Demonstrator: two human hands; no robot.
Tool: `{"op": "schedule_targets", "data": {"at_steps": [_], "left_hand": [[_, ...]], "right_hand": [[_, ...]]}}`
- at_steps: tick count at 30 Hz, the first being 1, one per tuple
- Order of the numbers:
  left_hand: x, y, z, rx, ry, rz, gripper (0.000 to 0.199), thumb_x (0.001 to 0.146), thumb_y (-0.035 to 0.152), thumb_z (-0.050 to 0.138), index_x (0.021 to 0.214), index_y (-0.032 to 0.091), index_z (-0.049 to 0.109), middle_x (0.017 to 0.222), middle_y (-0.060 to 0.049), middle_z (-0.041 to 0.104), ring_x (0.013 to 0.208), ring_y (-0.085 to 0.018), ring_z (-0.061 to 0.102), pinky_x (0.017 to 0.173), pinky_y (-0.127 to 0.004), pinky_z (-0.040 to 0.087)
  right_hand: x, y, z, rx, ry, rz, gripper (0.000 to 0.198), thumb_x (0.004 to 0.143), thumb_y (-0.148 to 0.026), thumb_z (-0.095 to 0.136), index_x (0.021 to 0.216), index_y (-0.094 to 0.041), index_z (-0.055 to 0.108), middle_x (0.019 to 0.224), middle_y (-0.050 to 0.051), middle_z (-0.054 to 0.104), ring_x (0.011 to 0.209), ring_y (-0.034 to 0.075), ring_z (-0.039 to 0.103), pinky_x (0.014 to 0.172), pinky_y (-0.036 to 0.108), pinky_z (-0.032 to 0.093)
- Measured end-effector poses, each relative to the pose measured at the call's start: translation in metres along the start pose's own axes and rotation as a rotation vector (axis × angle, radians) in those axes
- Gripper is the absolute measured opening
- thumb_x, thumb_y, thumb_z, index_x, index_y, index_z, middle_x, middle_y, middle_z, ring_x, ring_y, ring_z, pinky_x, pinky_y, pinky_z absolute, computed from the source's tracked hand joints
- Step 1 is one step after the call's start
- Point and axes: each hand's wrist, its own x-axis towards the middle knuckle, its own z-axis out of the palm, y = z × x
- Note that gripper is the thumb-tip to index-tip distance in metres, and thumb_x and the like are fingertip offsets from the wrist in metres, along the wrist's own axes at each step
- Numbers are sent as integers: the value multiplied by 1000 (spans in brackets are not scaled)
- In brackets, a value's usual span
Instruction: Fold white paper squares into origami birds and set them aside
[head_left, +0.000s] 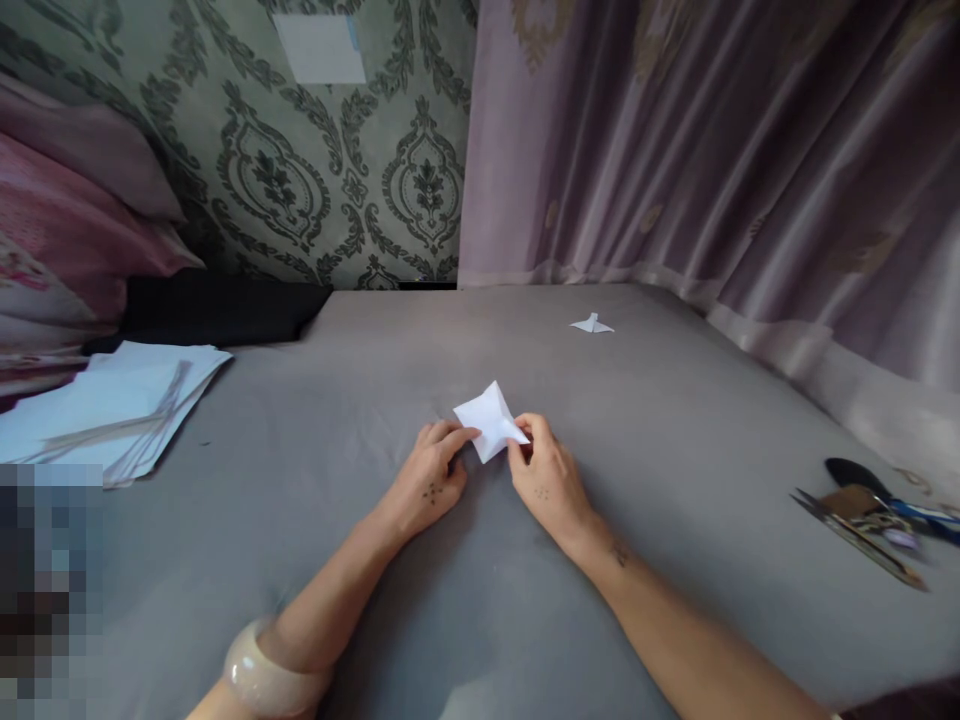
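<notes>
A white folded paper star (489,420) with pointed corners is between my two hands, over the grey sheet (517,590). My left hand (433,470) has its fingers at the star's left edge, the index finger lying on the paper and the thumb lower down. With my right hand (546,470) I pinch the star's right point between thumb and fingers. Farther off, to the right, lies a small white folded paper piece (592,324) with two spread points.
Loose white sheets of paper (142,400) lie at the left, beside a black cloth-like item (217,305). At the right are scissors (862,477), a slim pointed tool (862,545) and small items. A pink curtain (570,150) and patterned wall (360,190) border the far side.
</notes>
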Motion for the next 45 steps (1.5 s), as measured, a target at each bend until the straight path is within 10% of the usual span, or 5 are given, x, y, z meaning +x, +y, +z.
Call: {"op": "schedule_targets", "data": {"at_steps": [14,20,27,45], "left_hand": [[-4,9,-9,495,25,334,20,95,15,44,93,18,64,102,-5,69,109,-24,50,90,-41,30],[-5,13,-8,504,-21,318,21,93,9,44,91,16,64,89,-5,70,98,-22,56,94,-41,27],[-5,13,-8,416,-43,157,23,94,15,42,94,21,64,93,-4,69,91,-21,58,90,-42,29],[3,6,-5,397,29,-56,19,92,26,47,84,21,63,89,-5,70,86,-23,60,86,-43,31]], "right_hand": [[18,16,18,650,-236,51,36,85,-12,42,119,-22,47,119,9,62,97,14,67,85,30,54],[6,5,-3,236,26,-41,32,80,-9,46,109,-20,52,107,8,62,86,16,65,72,28,52],[-13,-8,-14,-95,-216,-236,25,87,-11,45,96,-22,66,91,2,62,79,14,60,72,25,45],[-4,-11,6,-262,-172,-122,11,90,-23,51,81,-20,59,86,3,63,75,16,60,63,27,39]]}}
